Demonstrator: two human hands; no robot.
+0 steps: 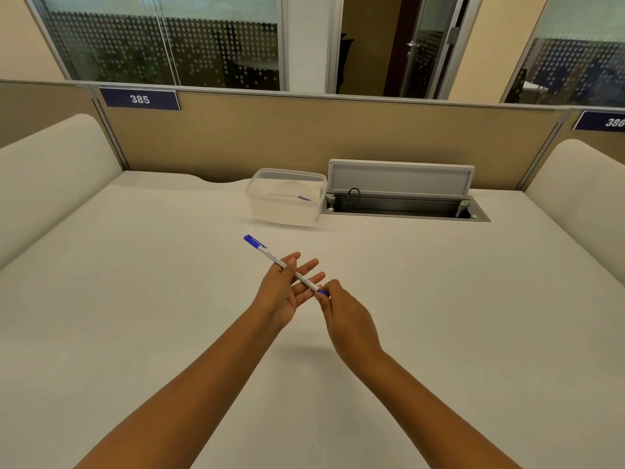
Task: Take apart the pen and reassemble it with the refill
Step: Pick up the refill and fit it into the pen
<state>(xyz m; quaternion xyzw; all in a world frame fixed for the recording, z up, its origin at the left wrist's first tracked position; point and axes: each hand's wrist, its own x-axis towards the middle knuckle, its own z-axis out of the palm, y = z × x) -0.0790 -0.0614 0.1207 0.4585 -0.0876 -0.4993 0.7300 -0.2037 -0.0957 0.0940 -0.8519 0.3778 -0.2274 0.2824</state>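
A white pen (270,257) with a blue cap at its far end is held above the middle of the desk. It points away to the upper left. My left hand (284,292) holds the barrel between thumb and fingers, the other fingers spread. My right hand (341,309) pinches the blue tip section at the pen's near end. The tip itself is hidden by my right fingers.
A clear plastic container (263,201) stands at the back of the white desk (135,299), with a small blue piece (304,198) inside. Beside it on the right is an open cable tray with raised lid (400,179). Padded partitions flank both sides.
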